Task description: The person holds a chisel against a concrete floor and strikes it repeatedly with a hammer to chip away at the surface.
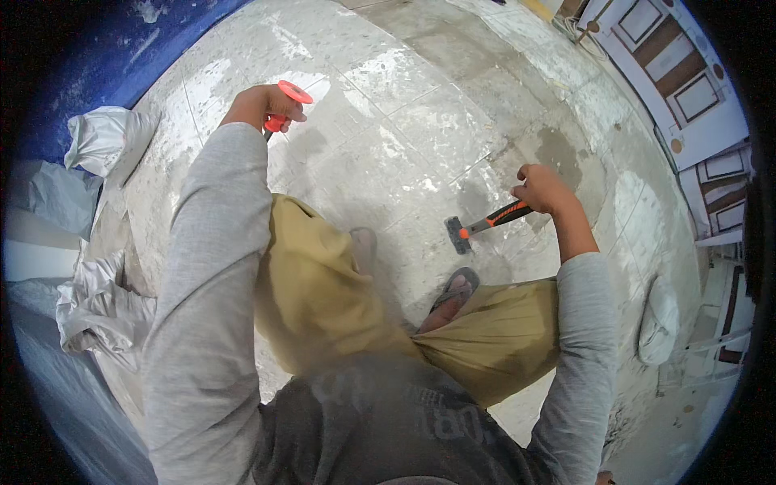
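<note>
My left hand is closed around a chisel with a round red-orange hand guard. A short piece of the same red-orange shows below my fingers; the chisel's tip is hidden by my hand and sleeve. At the right, my right hand grips the end of a club hammer with a black and orange handle. Its blocky grey head points left, low over the tiles near my sandalled foot. I cannot tell whether the head touches the floor.
Whitish smears and dust cover the tiled floor. White sacks and crumpled silver-grey bags lie along the left, by a blue wall. Panelled door-like boards stand at the right, and a pale bag lies nearer.
</note>
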Demonstrator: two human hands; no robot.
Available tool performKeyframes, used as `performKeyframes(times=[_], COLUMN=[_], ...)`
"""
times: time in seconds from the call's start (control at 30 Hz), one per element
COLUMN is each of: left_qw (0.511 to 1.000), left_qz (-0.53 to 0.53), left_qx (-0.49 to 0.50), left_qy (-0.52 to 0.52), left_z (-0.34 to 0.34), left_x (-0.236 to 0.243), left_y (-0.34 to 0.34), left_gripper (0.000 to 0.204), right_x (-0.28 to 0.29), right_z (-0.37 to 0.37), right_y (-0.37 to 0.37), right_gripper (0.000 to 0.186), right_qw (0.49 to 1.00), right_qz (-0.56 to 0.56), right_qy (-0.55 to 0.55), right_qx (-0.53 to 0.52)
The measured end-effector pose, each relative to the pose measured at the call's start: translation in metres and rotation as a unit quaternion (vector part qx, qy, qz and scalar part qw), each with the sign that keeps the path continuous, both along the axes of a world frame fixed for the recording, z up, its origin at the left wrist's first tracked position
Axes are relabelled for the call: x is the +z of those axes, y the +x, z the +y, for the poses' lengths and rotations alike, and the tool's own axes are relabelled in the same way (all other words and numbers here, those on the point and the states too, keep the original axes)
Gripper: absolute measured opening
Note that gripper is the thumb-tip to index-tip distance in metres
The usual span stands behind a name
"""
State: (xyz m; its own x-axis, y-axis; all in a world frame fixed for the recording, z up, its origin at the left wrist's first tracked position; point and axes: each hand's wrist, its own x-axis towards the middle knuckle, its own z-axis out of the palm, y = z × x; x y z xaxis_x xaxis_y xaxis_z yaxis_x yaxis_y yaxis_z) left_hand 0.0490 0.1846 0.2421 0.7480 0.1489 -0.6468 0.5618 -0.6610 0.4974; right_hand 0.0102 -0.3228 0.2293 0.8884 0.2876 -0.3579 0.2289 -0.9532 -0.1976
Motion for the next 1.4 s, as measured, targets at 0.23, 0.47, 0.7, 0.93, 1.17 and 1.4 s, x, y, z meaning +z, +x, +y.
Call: performKeyframes(times=[0.23, 0.47, 0.7, 0.93, 1.17, 1.4], left_qw=[1.0, 1.0, 0.999, 0.999, 0.997, 0.994], left_qz=[-0.007, -0.012, 0.008, -0.038, 0.017, 0.038], left_qx=[-0.022, -0.008, -0.025, -0.007, -0.071, -0.058], left_qy=[0.016, 0.001, 0.027, -0.038, 0.04, 0.084], left_z=[0.003, 0.006, 0.009, 0.008, 0.018, 0.021], left_x=[0.001, -0.001, 0.0, -0.003, -0.009, -0.015], left_y=[-0.004, -0.007, -0.004, -0.008, 0.001, 0.01], left_gripper=[0.025, 0.025, 0.027, 0.029, 0.026, 0.027], right_x=[0.011, 0.007, 0.003, 0.002, 0.003, -0.005], right_z=[0.006, 0.005, 0.005, 0.004, 0.008, 0.002], right_y=[-0.003, -0.002, -0.002, -0.001, -0.003, 0.002], right_gripper=[0.042, 0.043, 0.042, 0.043, 0.045, 0.042], right_qw=[0.998, 0.999, 1.0, 1.0, 1.0, 1.0], right_qz=[0.036, 0.029, 0.001, 0.001, 0.02, -0.017], right_qy=[0.008, 0.005, 0.012, -0.003, 0.005, -0.002], right_qx=[-0.044, -0.025, 0.006, 0.026, -0.02, 0.025])
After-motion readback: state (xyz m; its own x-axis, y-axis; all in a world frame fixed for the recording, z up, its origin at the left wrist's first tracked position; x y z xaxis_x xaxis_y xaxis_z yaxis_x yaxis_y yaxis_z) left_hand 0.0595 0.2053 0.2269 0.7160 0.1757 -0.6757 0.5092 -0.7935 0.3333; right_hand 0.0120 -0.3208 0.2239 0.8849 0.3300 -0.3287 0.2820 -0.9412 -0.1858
